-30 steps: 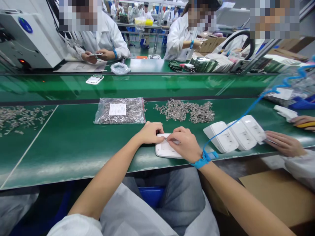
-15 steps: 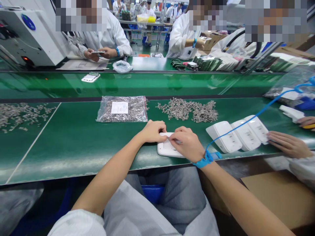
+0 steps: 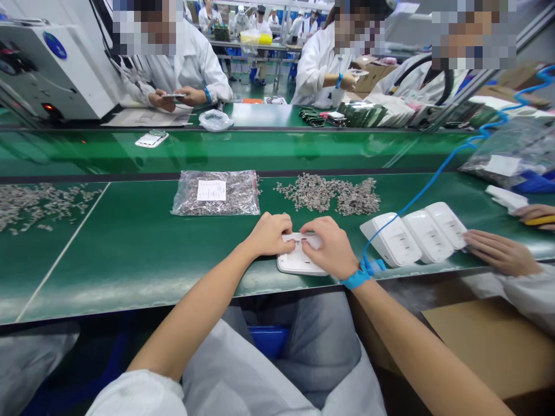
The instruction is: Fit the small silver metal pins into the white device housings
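A white plastic housing [image 3: 297,261] lies flat on the green bench [image 3: 130,248] near its front edge. My left hand [image 3: 269,234] rests curled on the housing's left corner and holds it down. My right hand [image 3: 330,248], with a blue wrist strap [image 3: 358,277], is pinched over the housing's top, fingertips pressed on a small part I cannot make out. A pile of small metal parts [image 3: 332,193] lies just behind my hands, and a clear bag of the same parts [image 3: 215,193] sits to its left.
Three white housings [image 3: 414,234] lie in a row at the right, a neighbour's hand [image 3: 498,252] touching the last one. More loose metal parts [image 3: 30,202] lie at far left. Beyond runs a conveyor belt [image 3: 260,151]; people in white coats sit opposite. A cardboard box [image 3: 489,341] stands below right.
My right fingers have shifted slightly up toward the housing's top edge. The left hand stays on the corner. The camera view has shifted a little.
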{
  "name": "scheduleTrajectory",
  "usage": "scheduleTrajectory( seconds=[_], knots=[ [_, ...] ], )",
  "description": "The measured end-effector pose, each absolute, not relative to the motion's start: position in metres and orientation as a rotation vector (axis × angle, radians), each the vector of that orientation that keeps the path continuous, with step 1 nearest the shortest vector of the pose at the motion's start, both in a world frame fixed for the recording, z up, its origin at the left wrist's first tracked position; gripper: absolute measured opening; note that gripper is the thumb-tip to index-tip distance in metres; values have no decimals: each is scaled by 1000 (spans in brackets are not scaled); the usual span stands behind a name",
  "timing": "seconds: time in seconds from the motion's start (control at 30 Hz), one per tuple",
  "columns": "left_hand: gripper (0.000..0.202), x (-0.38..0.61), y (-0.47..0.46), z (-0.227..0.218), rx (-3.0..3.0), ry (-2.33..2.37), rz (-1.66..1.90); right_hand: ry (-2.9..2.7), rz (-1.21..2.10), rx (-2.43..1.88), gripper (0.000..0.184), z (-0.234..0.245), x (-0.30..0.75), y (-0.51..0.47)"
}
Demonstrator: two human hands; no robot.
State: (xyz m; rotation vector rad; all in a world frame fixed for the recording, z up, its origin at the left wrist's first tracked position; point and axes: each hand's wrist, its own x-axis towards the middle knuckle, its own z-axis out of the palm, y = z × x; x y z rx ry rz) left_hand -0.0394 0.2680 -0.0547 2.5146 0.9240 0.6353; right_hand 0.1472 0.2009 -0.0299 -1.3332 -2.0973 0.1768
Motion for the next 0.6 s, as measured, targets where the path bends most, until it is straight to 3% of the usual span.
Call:
scheduleTrajectory(
  seconds=[0.17,0.6],
  knots=[
    [13,-41,270,-53,2445,899,641,-2222,165,-1391,24,-32,144,202],
    [14,-42,271,-53,2462,919,579,-2047,186,-1255,16,-29,140,203]
  ],
)
